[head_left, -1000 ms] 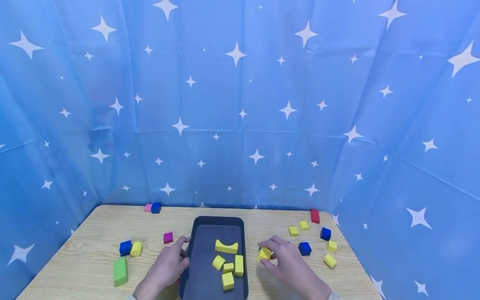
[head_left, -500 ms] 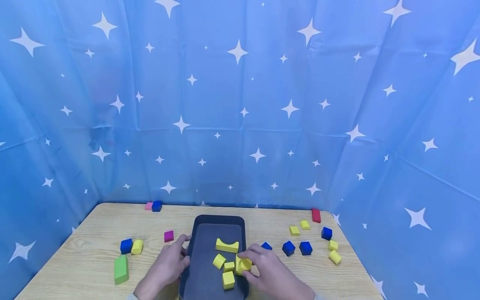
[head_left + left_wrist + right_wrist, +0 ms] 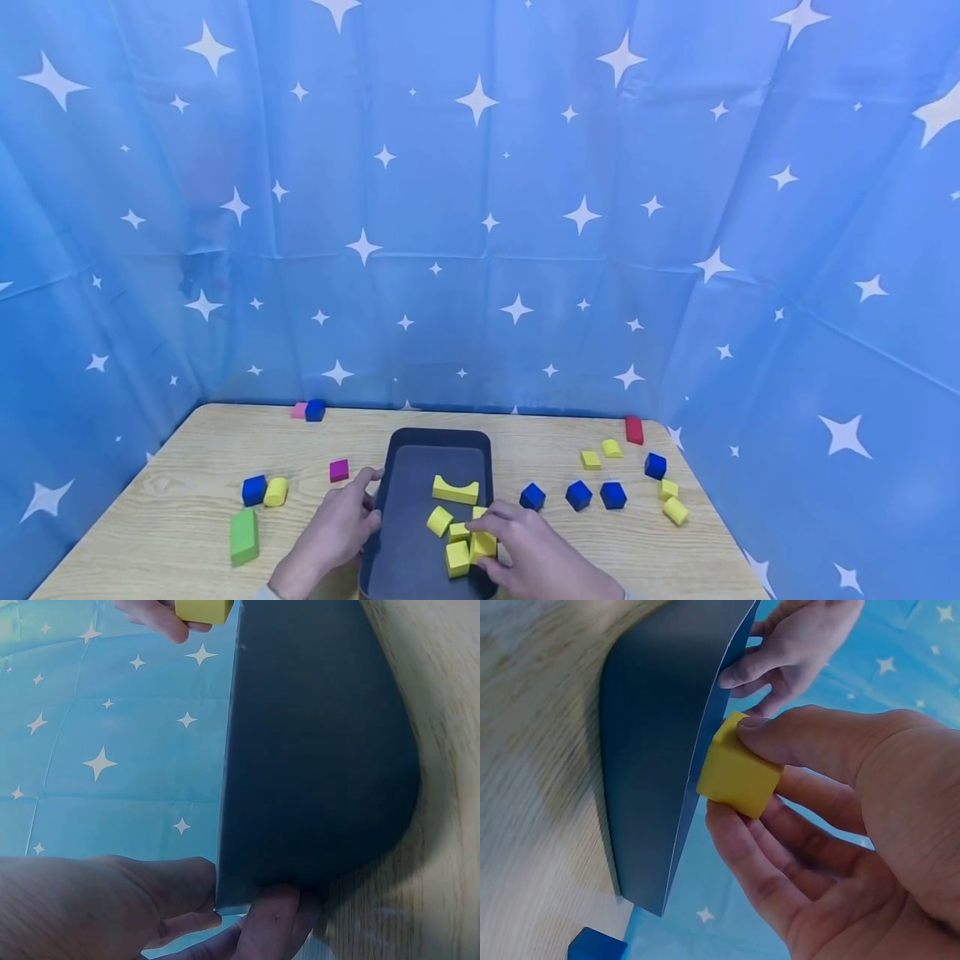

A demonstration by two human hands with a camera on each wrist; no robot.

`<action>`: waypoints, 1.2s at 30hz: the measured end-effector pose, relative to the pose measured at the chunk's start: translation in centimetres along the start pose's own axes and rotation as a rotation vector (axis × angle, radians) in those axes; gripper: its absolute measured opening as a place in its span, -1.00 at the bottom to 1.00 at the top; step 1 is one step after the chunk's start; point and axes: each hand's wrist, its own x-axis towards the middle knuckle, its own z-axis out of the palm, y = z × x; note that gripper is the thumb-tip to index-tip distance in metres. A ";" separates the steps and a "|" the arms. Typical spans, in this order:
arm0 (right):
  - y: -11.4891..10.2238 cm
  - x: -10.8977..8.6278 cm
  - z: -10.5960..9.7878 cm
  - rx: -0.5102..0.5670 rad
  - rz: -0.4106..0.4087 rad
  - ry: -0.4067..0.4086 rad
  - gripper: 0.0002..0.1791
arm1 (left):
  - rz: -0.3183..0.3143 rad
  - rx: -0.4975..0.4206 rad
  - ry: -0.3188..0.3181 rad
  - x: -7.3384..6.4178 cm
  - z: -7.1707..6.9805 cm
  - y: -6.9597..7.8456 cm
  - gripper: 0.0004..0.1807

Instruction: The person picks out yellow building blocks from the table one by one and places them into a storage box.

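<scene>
A dark blue tray (image 3: 397, 467) lies on the wooden table near the front edge, with several yellow blocks in it. My right hand (image 3: 517, 554) pinches a yellow cube (image 3: 483, 544) over the tray's right side; the right wrist view shows the cube (image 3: 736, 766) between thumb and fingers just inside the tray wall (image 3: 660, 750). My left hand (image 3: 337, 525) grips the tray's left rim. In the left wrist view its fingers (image 3: 274, 919) curl round the tray edge (image 3: 225, 825).
Blue cubes (image 3: 577, 495) and yellow blocks (image 3: 671, 504) lie right of the tray, with a red block (image 3: 634, 430) further back. On the left are a green block (image 3: 244, 536), a blue cube (image 3: 254, 490), a yellow block (image 3: 275, 491) and a magenta cube (image 3: 339, 470).
My right hand has carried the yellow cube from the table right of the tray to over the tray's right side. The left hand has stayed on the rim.
</scene>
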 end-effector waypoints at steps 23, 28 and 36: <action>0.7 -0.3 -0.2 0.014 0.036 -0.036 -0.57 | -0.010 0.006 0.002 0.2 0.3 0.0 -0.32; 0.7 -0.4 -0.5 0.028 0.058 -0.031 -0.57 | -0.013 0.011 0.003 0.1 0.3 0.1 -0.33; 0.9 -0.7 -0.9 -0.005 0.052 0.020 -0.57 | -0.020 0.023 0.007 0.1 0.3 0.1 -0.33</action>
